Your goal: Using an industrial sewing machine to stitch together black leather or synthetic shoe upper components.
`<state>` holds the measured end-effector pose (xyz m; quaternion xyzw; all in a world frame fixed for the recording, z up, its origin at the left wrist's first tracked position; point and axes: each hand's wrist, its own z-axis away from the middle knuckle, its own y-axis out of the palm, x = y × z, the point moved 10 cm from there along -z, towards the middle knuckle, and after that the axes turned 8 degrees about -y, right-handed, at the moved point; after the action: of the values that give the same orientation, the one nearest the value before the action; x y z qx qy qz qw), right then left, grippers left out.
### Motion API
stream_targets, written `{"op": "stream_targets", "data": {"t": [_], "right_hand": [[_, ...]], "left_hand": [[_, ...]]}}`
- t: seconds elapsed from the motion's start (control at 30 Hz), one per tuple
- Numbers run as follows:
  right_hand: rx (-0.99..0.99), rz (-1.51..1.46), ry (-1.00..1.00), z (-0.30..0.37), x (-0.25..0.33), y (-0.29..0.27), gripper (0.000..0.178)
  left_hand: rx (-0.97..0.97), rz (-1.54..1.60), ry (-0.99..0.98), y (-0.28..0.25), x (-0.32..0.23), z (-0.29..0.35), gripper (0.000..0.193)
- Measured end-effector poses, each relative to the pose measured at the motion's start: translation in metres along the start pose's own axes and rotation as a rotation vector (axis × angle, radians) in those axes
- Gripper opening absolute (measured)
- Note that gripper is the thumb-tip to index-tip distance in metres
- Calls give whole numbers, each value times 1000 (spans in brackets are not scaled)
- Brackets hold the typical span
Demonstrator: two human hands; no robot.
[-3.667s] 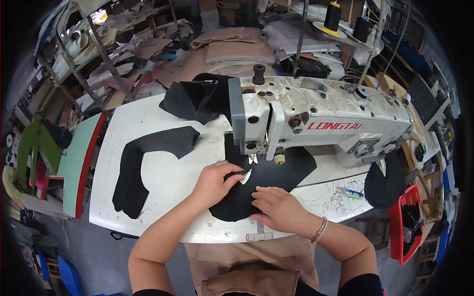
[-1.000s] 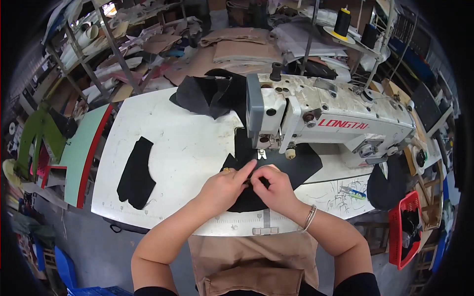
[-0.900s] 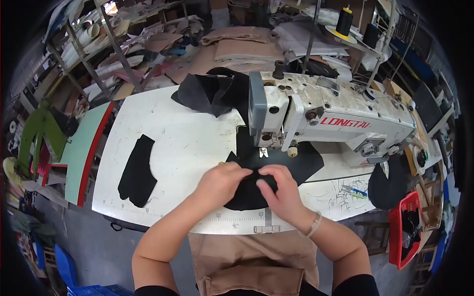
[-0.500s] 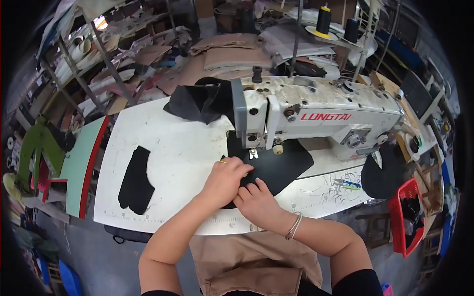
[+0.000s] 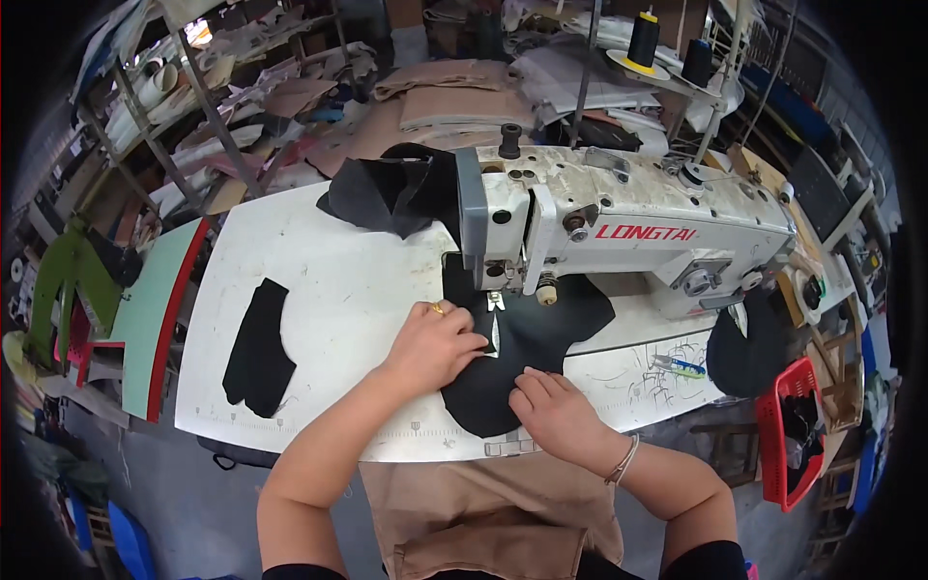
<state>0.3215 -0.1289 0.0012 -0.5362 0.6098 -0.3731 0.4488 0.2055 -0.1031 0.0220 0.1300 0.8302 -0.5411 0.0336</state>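
Now, cloth (image 5: pixel 527 353): centre of frame, under machine (image 5: pixel 628 208)
Left hand (image 5: pixel 432 350): left of centre, fingers touching cloth
Right hand (image 5: pixel 563 418): lower centre, fingers at cloth's edge
Grip: cannot tell if either's fingers clamp cloth

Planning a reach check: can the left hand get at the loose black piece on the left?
Probably yes: only white tabletop lies between the left hand and that piece. The hand would first have to leave the cloth.
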Motion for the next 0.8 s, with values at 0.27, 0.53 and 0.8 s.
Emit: {"op": "stream_targets", "data": {"t": [0.27, 0.53, 0.8], "right_hand": [[-44, -114, 27, 6, 0, -12, 38], [-53, -198, 45, 11, -7, -1, 32], [-35, -156, 55, 0, -21, 6, 31]], "left_hand": [[-126, 104, 89, 9, -18, 12, 15], [-97, 58, 188, 18, -24, 11, 22], [-73, 75, 200, 22, -7, 0, 20]]}}
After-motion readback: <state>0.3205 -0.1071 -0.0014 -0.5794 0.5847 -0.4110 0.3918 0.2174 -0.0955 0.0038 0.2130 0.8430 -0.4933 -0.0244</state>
